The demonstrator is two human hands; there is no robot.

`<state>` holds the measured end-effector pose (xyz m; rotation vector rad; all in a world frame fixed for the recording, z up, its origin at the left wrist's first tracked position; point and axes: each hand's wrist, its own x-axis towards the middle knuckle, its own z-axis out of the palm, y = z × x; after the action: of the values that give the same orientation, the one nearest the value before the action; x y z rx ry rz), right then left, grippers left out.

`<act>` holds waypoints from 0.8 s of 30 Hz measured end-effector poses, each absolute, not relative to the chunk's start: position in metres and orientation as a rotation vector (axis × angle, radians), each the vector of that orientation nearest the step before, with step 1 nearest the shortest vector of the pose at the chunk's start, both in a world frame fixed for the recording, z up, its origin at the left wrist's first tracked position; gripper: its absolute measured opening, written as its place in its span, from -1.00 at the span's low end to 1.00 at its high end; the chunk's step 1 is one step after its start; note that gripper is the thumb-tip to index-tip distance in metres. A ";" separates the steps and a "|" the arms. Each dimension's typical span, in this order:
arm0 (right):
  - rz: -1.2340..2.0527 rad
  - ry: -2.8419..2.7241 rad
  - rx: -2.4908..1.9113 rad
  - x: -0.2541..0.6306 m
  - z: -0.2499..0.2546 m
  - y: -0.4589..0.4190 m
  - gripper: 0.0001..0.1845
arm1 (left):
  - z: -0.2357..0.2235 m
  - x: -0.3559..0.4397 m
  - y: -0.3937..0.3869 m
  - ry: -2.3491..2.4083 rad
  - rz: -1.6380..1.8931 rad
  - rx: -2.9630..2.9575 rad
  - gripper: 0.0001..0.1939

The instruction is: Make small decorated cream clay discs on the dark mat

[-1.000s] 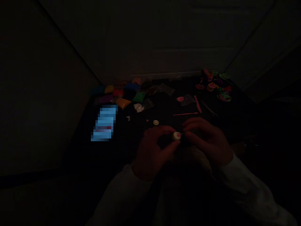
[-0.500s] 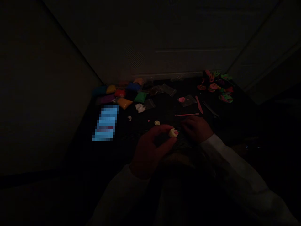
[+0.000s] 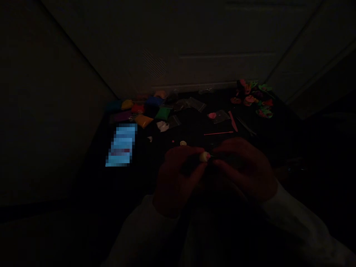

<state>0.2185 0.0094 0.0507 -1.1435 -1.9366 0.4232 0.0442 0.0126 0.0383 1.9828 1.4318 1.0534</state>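
Head view, very dark: above a black counter, the left hand grips a small cream-and-pink piece between thumb and finger. The right hand curls just beside its pink side; whether that grip holds anything, I cannot tell. If the piece is soft, a light, steady left pinch and small right-fingertip movements should avoid dents.

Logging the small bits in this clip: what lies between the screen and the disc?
Between the screen and the disc, the head view shows a white scrap and a pink dot.
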 end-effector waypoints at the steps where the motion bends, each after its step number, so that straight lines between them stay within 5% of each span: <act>1: 0.407 -1.948 -1.134 0.217 0.050 0.010 -0.79 | 0.038 0.044 0.013 1.439 1.060 2.004 -0.79; 24: 0.365 -1.982 -1.144 0.217 0.042 0.016 -0.89 | 0.036 0.048 0.013 1.453 1.050 2.303 -0.80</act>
<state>0.2166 0.0159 0.0418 -1.1443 -1.9820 0.3650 0.0477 0.0129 0.0355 2.3027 1.4528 1.0505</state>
